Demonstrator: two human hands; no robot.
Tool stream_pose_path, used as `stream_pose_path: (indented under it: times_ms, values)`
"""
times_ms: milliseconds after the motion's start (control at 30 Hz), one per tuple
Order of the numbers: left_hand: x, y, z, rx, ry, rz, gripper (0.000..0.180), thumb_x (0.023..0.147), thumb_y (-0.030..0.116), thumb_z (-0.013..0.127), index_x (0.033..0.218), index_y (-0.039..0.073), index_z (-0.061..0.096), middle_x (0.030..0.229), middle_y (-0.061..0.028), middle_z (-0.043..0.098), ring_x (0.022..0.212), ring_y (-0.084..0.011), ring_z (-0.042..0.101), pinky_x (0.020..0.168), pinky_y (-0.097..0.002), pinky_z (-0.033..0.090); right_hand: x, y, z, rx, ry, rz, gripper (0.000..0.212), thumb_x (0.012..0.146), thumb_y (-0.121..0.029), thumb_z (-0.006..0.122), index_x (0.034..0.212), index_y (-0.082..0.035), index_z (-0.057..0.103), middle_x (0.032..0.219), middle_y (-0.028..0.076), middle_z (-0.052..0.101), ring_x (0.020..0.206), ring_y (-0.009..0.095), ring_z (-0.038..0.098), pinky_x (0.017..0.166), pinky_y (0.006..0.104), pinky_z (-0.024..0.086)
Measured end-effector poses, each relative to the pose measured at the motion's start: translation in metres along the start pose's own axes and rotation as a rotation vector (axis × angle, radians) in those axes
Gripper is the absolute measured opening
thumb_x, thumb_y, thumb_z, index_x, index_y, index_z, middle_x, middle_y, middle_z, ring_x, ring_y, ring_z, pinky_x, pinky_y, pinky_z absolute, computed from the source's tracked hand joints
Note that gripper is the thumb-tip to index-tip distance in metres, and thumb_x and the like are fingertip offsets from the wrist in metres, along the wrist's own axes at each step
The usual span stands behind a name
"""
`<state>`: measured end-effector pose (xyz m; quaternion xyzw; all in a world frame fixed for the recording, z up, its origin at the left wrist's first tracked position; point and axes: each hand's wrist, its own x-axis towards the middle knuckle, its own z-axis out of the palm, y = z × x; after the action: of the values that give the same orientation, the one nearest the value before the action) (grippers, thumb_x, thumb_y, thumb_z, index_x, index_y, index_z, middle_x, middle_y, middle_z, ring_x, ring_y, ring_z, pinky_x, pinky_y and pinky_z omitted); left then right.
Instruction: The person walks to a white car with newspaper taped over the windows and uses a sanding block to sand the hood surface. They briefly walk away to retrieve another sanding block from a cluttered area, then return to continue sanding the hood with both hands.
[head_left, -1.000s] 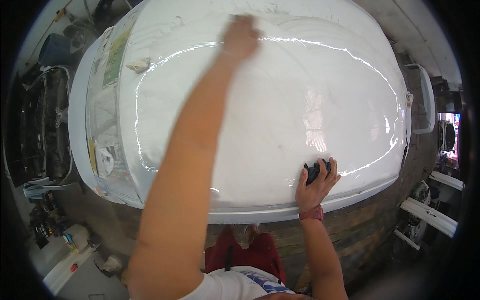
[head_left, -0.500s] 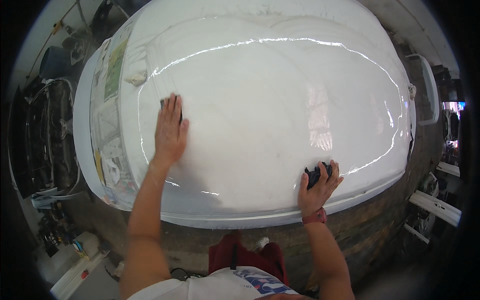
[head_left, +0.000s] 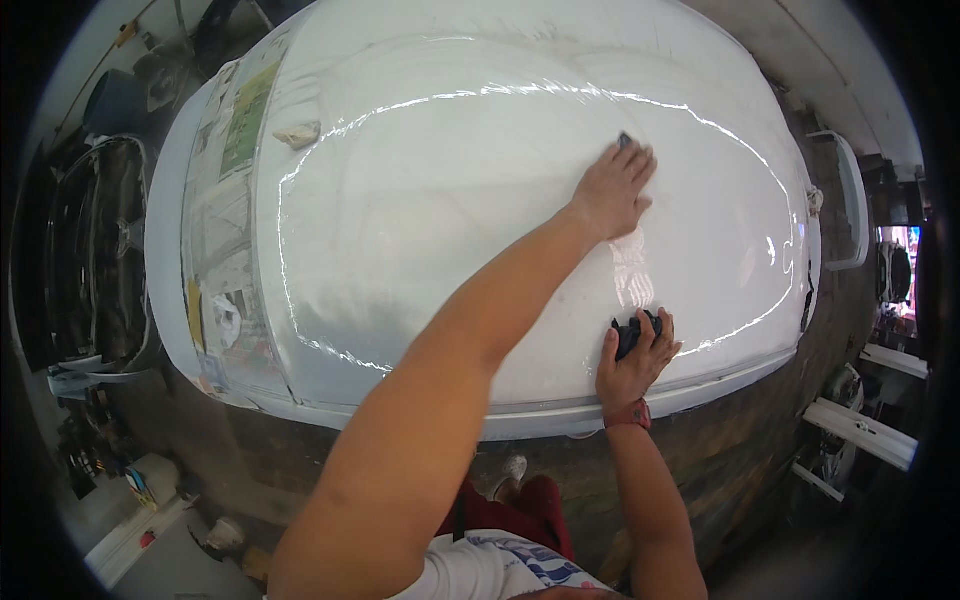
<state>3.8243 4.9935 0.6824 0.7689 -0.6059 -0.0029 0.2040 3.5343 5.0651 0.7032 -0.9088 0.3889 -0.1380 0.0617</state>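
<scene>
Head view looks straight down on a glossy white car panel [head_left: 430, 250], wet-looking and streaked with bright reflections. The left hand [head_left: 612, 188] reaches far across it, palm down and fingers spread nearly flat, pressing a small dark pad [head_left: 624, 141] against the paint; only a corner of the pad shows past the fingertips, so I judge it is pinned under the palm so that pressure spreads evenly as it is rubbed. The right hand [head_left: 635, 358] sits near the panel's near edge, fingers curled loosely around a dark crumpled cloth [head_left: 630, 333] that rests on the surface, seemingly both kept ready and used as a brace for the long reach. Along the panel's left side, sheets of newspaper masking [head_left: 225, 200] cover the neighbouring part, presumably to shield it. A pale wad of rag [head_left: 297, 134] lies on the panel beside that masking, well apart from both hands.
</scene>
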Motion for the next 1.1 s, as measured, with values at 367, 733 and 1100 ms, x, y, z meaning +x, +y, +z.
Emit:
stream_pose_path:
  times_ms: [367, 733, 1100]
  values:
    - [-0.165, -0.193, -0.091, 0.201, 0.217, -0.594, 0.065, 0.114, 0.032, 0.047, 0.17, 0.0, 0.034, 0.175, -0.0218, 0.037, 0.163, -0.0392, 0.032, 0.135, -0.0537, 0.022, 0.001, -0.014, 0.0, 0.012, 0.017, -0.047, 0.055, 0.101, -0.035, 0.072, 0.147, -0.011, 0.058, 0.164, 0.019, 0.04, 0.159, 0.043, 0.033, 0.127, 0.078, 0.014]
    - [-0.234, -0.267, -0.134, 0.191, 0.217, -0.753, 0.067, 0.117, 0.04, 0.036, 0.17, 0.0, 0.033, 0.178, -0.0216, 0.032, 0.165, -0.0369, 0.029, 0.136, -0.0488, 0.02, 0.003, -0.013, 0.004, 0.018, 0.036, -0.055, 0.053, 0.102, -0.039, 0.071, 0.146, -0.012, 0.058, 0.163, 0.018, 0.04, 0.158, 0.041, 0.034, 0.127, 0.079, 0.015]
    - [-0.4, -0.1, -0.12, 0.069, 0.057, -0.414, 0.067, 0.111, 0.024, 0.053, 0.172, 0.006, 0.034, 0.178, -0.0194, 0.033, 0.164, -0.0433, 0.03, 0.133, -0.0541, 0.027, 0.001, -0.004, -0.001, -0.017, 0.054, -0.017, 0.054, 0.102, -0.04, 0.072, 0.148, -0.014, 0.058, 0.164, 0.017, 0.04, 0.159, 0.04, 0.034, 0.127, 0.0792, 0.015]
